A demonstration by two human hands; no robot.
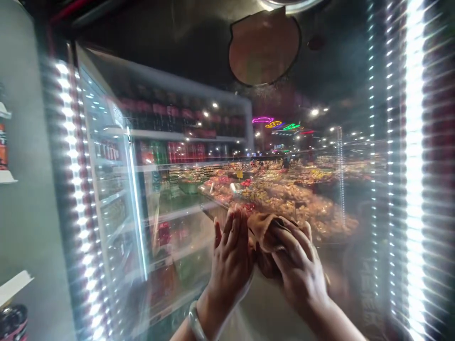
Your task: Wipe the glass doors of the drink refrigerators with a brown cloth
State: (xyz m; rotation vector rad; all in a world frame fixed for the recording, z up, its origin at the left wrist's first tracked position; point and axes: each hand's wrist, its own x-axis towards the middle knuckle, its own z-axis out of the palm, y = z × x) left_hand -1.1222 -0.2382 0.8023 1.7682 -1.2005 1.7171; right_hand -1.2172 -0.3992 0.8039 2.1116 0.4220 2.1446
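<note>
My right hand (302, 267) presses a bunched brown cloth (262, 229) to a large glass pane (227, 189), its fingers curled over the cloth. Just beside it on the left, my left hand (232, 263) lies against the pane with the fingers stretched upward and nothing held in them. A pale bangle (195, 320) circles my left wrist. Reflections cover much of the glass, and blurred heaps of goods (302, 203) show in it or through it. The cloth's lower part is partly hidden behind my right hand.
Bright light strips run down the left (77, 189) and right (415, 166) sides of the pane. A brown rounded patch (263, 49) sits high up. At the far left, a dark bottle or jar (13, 322) stands near a white shelf edge (14, 286).
</note>
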